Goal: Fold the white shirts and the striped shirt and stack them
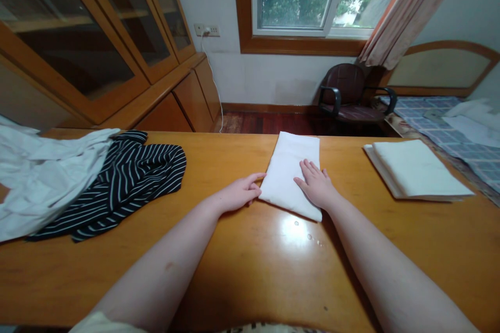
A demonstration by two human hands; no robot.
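Observation:
A folded white cloth (pixel 291 166) lies flat on the wooden table in front of me, long and narrow, slightly wider at its near end. My right hand (pixel 316 184) rests palm down on its right side, fingers stretched out over the fabric. Beside the left edge is my left hand (pixel 244 191), its fingertips touching the cloth's border and its fingers a little apart and loosely bent. Nothing is gripped in either hand.
On the table's right lies a stack of folded white cloth (pixel 422 169). At the left are a crumpled white garment (pixel 50 166) and a black-and-white striped garment (pixel 144 171). Beyond the wooden table (pixel 234 281) stand an armchair (pixel 347 93), a glass-doored cabinet (pixel 113 83) and a bed (pixel 449 125).

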